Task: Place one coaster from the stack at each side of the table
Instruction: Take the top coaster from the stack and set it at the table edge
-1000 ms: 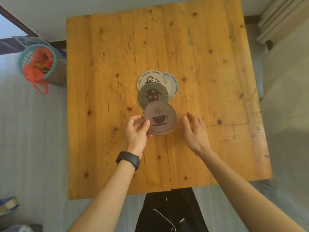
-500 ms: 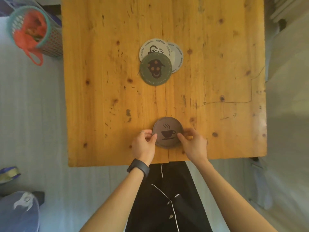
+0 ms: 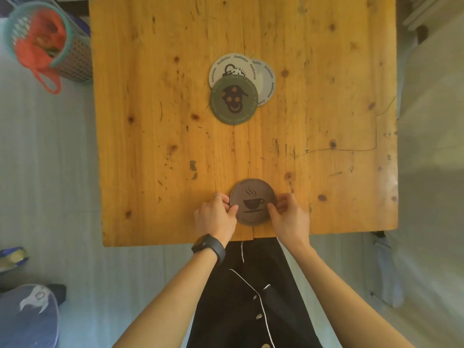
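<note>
One brown coaster (image 3: 253,202), thin, light and judged semi-stiff, lies flat at the desk's (image 3: 150,146) near edge, pinched at opposite rim points by left hand (image 3: 216,219) and right hand (image 3: 291,219); three coasters (image 3: 234,104) remain overlapped mid-desk.

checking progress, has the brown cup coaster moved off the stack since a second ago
Yes. The brown coaster went from touching the green coaster to the table's near edge, well apart from it.

Soft even light, warm table (image 3: 155,136) sharp, blurred stretched edges, faint shadows
</note>
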